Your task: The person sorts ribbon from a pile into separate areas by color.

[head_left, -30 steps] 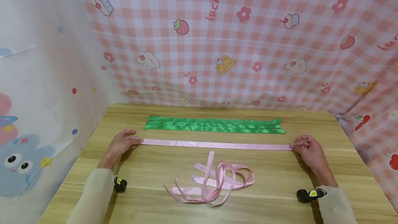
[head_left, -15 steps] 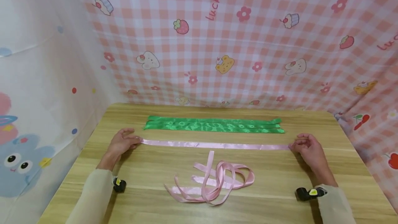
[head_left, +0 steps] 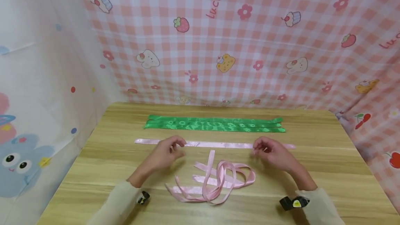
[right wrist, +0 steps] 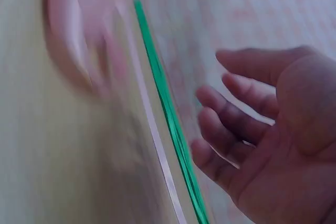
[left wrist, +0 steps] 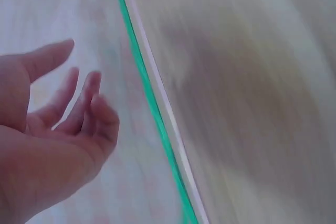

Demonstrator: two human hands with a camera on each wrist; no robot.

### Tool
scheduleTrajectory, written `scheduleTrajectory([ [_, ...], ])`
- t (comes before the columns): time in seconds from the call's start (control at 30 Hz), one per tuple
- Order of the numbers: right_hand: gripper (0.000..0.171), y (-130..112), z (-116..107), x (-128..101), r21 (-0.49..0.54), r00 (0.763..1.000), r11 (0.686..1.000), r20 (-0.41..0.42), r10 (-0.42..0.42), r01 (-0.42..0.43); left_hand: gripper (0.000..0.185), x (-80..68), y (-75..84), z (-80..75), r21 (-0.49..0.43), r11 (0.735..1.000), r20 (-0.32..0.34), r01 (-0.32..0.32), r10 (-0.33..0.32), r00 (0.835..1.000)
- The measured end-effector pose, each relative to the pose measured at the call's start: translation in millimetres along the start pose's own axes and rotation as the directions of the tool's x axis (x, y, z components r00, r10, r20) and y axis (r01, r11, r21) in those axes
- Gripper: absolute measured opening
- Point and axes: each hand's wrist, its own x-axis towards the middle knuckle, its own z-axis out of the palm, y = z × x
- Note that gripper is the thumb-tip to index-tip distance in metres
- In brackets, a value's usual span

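The scene is viewed by the head camera from above and behind, facing forward and down, so that the whole worktop and the checked backdrop are taken in from a middling distance. The left wrist view is taken from close beside the left hand, low along the worktop, and is blurred. The right wrist view is taken likewise close by the right hand. The green ribbons and the straight pink ribbon are shared by all three views.
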Motion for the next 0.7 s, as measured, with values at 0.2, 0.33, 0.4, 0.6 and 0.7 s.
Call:
scheduleTrajectory([
  [0.2, 0.014, -25.4, 47.2, 16.0, 0.068, 0.97, 0.996, 0.234, -0.068, 0.053, 0.051, -5.2, 36.9, 54.0, -0.056, 0.989, 0.378, -0.14, 0.151, 0.913],
  [0.33, 0.014, -27.0, 66.9, 22.1, 0.113, 0.961, 0.993, 0.267, -0.072, 0.043, 0.065, -11.3, 40.5, 66.7, 0.011, 0.969, 0.515, -0.246, 0.206, 0.832],
  [0.4, 0.012, -25.1, 73.0, 22.9, 0.127, 0.962, 0.991, 0.264, -0.073, 0.041, 0.062, -12.5, 39.6, 68.4, 0.026, 0.964, 0.522, -0.265, 0.213, 0.826],
  [0.6, 0.011, -24.1, 79.4, 18.9, 0.155, 0.975, 0.988, 0.214, -0.063, 0.03, 0.041, -6.1, 37.6, 72.4, -0.072, 0.988, 0.422, -0.138, 0.155, 0.893],
  [0.7, 0.016, -28.1, 80.1, 16.5, 0.187, 0.971, 0.982, 0.235, -0.049, 0.004, 0.041, -4.1, 37.0, 76.1, -0.158, 0.987, 0.422, -0.035, 0.099, 0.901],
])
